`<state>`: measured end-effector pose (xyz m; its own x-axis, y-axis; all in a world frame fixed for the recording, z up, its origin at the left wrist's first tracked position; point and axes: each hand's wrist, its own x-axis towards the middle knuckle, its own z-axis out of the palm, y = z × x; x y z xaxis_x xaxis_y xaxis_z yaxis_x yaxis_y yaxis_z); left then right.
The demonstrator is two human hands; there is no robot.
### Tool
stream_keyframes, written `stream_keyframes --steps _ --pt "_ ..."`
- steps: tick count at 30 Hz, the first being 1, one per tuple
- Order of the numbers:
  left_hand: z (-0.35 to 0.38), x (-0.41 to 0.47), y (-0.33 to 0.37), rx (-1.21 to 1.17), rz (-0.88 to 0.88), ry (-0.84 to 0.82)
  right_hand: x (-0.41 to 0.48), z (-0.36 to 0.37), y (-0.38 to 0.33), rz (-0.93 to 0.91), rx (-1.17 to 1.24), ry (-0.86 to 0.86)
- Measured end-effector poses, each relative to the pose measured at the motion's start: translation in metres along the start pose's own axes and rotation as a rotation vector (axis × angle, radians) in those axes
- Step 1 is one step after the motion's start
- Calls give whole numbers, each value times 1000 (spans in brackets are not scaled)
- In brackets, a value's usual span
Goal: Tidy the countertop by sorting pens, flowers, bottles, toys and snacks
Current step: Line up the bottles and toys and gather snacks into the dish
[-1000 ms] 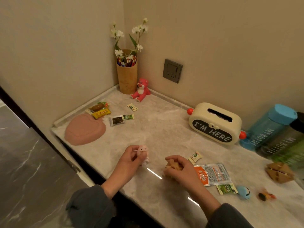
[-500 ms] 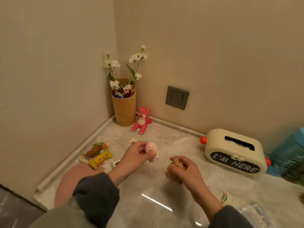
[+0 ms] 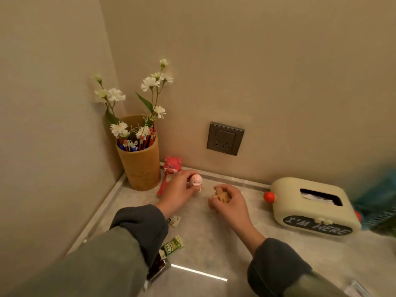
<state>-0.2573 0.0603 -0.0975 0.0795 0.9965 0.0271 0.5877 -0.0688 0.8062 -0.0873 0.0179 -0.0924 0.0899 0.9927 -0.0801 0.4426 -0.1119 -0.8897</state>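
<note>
My left hand pinches a small pink pig figurine just right of the red bear toy, which leans by the wall. My right hand grips a wooden puzzle toy low over the countertop. A tan cylinder holder in the corner holds pens and white flowers. Small snack packets lie on the counter beside my left sleeve, partly hidden by it.
A cream tissue box reading "I'M HERE" stands at the right by the wall. A blue-green bottle shows blurred at the right edge. A grey wall socket sits above the counter. Walls close the corner at left and back.
Both hands have carried their toys farther toward the back corner; the pig figurine is now right beside the red bear. The view has shifted toward the corner.
</note>
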Motion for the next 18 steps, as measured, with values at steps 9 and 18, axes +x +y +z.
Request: stream_keyframes --steps 9,18 --pt "17 20 -18 84 28 44 50 16 4 -68 -183 34" --pt "27 20 -14 91 4 112 58 23 14 -57 -242 64"
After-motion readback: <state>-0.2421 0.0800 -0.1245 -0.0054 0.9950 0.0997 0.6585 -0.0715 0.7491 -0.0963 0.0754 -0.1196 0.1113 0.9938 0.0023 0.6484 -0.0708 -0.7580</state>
